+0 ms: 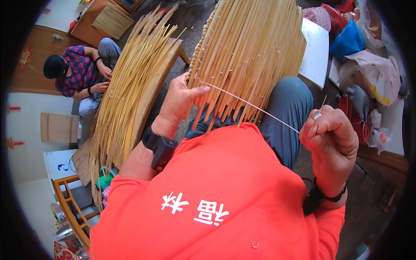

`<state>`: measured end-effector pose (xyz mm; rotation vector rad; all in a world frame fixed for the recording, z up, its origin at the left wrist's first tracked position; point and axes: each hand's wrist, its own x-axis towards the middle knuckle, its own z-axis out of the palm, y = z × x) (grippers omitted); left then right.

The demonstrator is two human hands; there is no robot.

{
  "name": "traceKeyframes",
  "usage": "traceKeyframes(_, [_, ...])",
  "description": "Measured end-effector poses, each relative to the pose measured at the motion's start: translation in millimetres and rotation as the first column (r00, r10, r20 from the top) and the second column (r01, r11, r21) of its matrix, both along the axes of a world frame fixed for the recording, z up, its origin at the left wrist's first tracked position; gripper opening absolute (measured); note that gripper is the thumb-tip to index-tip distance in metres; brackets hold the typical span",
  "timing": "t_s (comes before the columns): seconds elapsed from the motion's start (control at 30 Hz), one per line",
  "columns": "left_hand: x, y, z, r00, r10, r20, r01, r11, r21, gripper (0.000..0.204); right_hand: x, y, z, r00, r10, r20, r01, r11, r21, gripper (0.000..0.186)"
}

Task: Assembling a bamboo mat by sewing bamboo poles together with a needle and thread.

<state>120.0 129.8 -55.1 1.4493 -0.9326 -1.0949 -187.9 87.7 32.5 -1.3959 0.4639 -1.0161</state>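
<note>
A mat of pale straw stalks (247, 52), laid side by side and stitched with white thread, is held with its near end over the wearer's lap; what bears its far end is hidden. Its long axis is pointed away from the body, leaning slightly right, and the far end is cut off by the upper edge of the view.

The mat's near left corner is gripped by the left hand (180, 97), thumb on top. The right hand (327, 134) is closed, well apart from the mat, and a white thread (255, 106) is pinched in it, drawn straight from that corner.

Beside the mat's right edge, a white board (313, 52) is seen. To the left, a wooden bench (147, 104) is covered along most of its length by a loose bundle of long stalks (130, 78). Beyond the bench's left edge, another person (80, 71) is seated, both hands at the bundle. On the room's right side, a blue bag (348, 40) is heaped among other bags and cloths, above a dark floor (368, 190).
</note>
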Motion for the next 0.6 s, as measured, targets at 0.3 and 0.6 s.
traceKeyframes(0.3, [-2.9, 4.4, 13.0, 0.995, -0.097, 0.007, 0.097, 0.995, -0.002, 0.044, 19.2, -74.6, -39.5, 0.941, -0.337, 0.009, 0.334, 0.928, -0.165, 0.004])
traceKeyframes(0.6, [-2.4, 21.4, 6.7, 0.998, -0.056, 0.028, 0.054, 0.996, 0.071, 0.042, 71.8, -73.7, -73.3, 0.954, -0.078, -0.29, 0.075, 0.997, -0.023, 0.003])
